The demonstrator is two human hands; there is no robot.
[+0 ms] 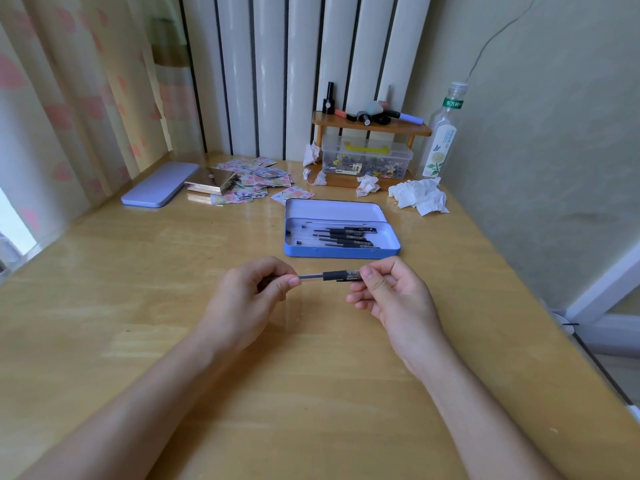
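Item: black-and-clear plastic gel pen (329, 276), held level in two hands in front of an open blue metal pencil case (341, 251).

Surroundings, all placed from the case on the pale wooden surface (173, 306):
- Inside it: several black pens (346, 237).
- Far left: closed lilac tin (159, 188).
- Behind-left: shiny metal box (211, 181) on scattered floral paper cards (256, 178).
- Behind-right: crumpled white tissues (419, 195).
- Behind: small wooden shelf (374, 124) over a clear plastic storage box (367, 161).
- Right of the shelf: tall clear bottle (441, 136).

The left hand (249, 289) curls round the pen's barrel end. The right hand (391, 292) pinches the capped end between thumb and fingertips. The pen spans the gap between the two hands, near the case front and above the surface.
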